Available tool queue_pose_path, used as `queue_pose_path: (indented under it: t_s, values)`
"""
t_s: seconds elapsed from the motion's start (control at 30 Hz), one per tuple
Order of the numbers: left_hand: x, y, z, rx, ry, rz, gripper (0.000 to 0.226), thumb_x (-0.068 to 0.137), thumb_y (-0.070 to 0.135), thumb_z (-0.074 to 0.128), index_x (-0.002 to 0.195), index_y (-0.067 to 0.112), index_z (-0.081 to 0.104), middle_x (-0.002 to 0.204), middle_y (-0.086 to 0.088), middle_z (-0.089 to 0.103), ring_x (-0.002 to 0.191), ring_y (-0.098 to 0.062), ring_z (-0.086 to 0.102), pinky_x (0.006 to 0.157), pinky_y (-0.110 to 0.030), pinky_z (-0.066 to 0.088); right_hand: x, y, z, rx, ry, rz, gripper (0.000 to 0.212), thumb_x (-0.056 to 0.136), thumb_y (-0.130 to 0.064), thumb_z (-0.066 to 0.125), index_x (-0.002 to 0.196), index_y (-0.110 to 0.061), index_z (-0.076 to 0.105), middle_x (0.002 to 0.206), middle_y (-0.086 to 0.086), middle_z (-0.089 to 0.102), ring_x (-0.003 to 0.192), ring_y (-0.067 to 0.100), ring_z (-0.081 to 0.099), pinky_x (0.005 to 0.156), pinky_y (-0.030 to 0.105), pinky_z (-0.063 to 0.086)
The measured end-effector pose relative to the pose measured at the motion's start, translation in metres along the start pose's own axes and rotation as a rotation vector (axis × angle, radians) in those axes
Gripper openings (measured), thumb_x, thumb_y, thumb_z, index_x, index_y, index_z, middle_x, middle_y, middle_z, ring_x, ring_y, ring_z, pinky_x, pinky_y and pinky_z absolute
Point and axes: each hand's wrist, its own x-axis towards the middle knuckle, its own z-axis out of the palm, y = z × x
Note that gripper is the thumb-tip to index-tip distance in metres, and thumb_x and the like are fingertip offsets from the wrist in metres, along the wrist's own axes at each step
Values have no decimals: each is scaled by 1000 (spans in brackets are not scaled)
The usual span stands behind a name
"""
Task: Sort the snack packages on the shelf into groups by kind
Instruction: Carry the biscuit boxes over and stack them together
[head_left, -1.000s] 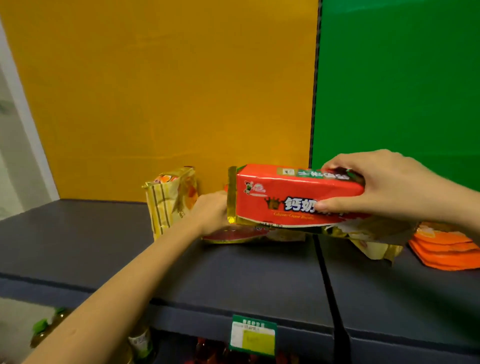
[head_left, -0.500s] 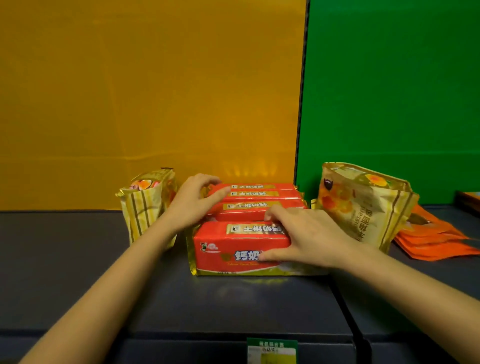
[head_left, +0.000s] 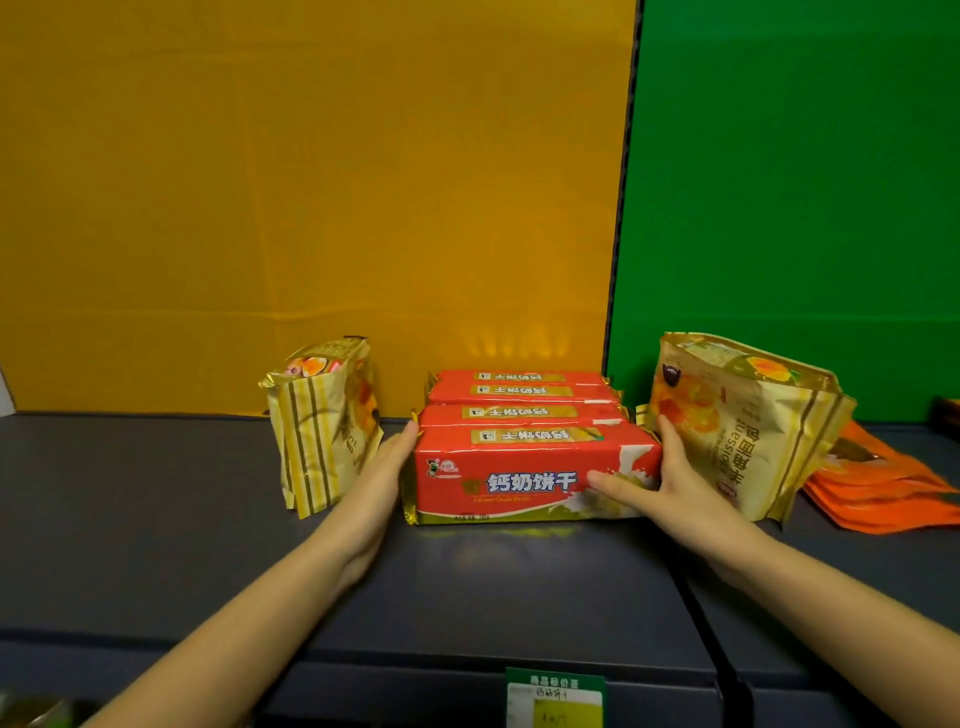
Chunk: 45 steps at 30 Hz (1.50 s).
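Note:
Several red biscuit packs stand in a row front to back on the dark shelf (head_left: 156, 519), before the yellow back panel. The front red biscuit pack (head_left: 511, 470) faces me with white lettering. My left hand (head_left: 382, 478) lies flat against its left end. My right hand (head_left: 670, 483) clasps its right end, thumb across the front face. The other red packs (head_left: 519, 392) sit close behind it. A gold striped snack bag (head_left: 322, 431) stands upright just left of my left hand. A larger gold snack bag (head_left: 743, 421) leans just right of my right hand.
A flat stack of orange pouches (head_left: 883, 493) lies at the far right behind the gold bag. A seam (head_left: 701, 613) divides the shelf below the yellow-green panel join. A green price tag (head_left: 555, 699) hangs on the shelf's front edge.
My right hand brought the red pack down from the air and set it in front of the row. My left hand slid from the rear packs to the front pack's left end.

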Motion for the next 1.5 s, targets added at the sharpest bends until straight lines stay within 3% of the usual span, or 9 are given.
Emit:
queue_pose_path:
  t_s: [0.23, 0.37, 0.5, 0.7, 0.8, 0.97, 1.17, 1.33, 1.5]
  values:
    - [1, -3, 11, -36, 10, -72, 47, 93, 56, 32, 126, 27, 49, 105, 3, 67, 101, -15, 63, 91, -31, 46, 10, 1, 9, 80, 43, 59, 86, 89, -26, 56, 149, -22, -6, 134, -3, 43, 110, 8, 45, 99, 28, 40]
    - [2, 3, 8, 10, 0, -87, 36, 96, 51, 31, 115, 27, 50, 91, 10, 63, 88, -7, 58, 94, -30, 37, 9, 0, 11, 99, 36, 43, 80, 92, -23, 52, 149, -20, -4, 126, -6, 44, 107, 6, 45, 91, 20, 39]
    - [-12, 13, -6, 234, -21, 6, 45, 88, 49, 45, 125, 24, 50, 119, 6, 58, 112, -12, 51, 95, -25, 31, 0, -2, -5, -102, 87, -52, 84, 88, -29, 57, 150, -21, 1, 153, -4, 26, 135, 11, 31, 106, 25, 29]
    - [-44, 15, -52, 742, 752, 566, 52, 80, 24, 72, 116, -1, 44, 112, -16, 46, 108, -33, 46, 93, -47, 38, -20, 2, -64, -674, 643, -477, 79, 77, -45, 55, 142, -9, 28, 154, 10, 20, 144, 22, 13, 117, 35, 10]
    - [-27, 15, -64, 671, 766, 418, 87, 69, 31, 80, 133, 0, 30, 135, -21, 38, 127, -35, 38, 107, -49, 30, -17, 8, -82, -548, 827, -468, 96, 72, -41, 69, 144, -3, 19, 153, 18, 16, 143, 26, 13, 118, 26, 7]
    - [2, 8, -64, 448, 624, 267, 111, 60, 32, 86, 143, 11, 15, 148, -17, 32, 136, -32, 35, 110, -45, 33, 1, 23, -82, -96, 771, -138, 116, 62, -28, 83, 148, -16, 5, 155, 13, 14, 143, 26, 17, 114, 34, 17]
    - [13, 5, -55, 360, 703, 247, 105, 62, 29, 85, 142, 13, 19, 143, -17, 41, 131, -34, 42, 106, -47, 36, 14, 30, -76, 92, 814, 39, 98, 66, -23, 82, 143, -17, 21, 145, 14, 38, 133, 30, 37, 105, 38, 32]
    - [20, 5, -60, 337, 780, 221, 86, 70, 24, 80, 139, 12, 30, 137, -18, 48, 126, -36, 45, 103, -48, 38, 22, 39, -74, 31, 805, 142, 91, 52, -46, 82, 129, -19, 44, 130, 12, 56, 124, 33, 47, 100, 53, 42]
    - [18, 12, -73, 240, 833, 248, 55, 75, 24, 75, 120, 4, 50, 124, -19, 57, 116, -36, 53, 96, -46, 43, 21, 28, -72, 60, 850, 84, 60, 63, -33, 81, 116, -16, 57, 115, 8, 64, 112, 29, 56, 95, 42, 46]
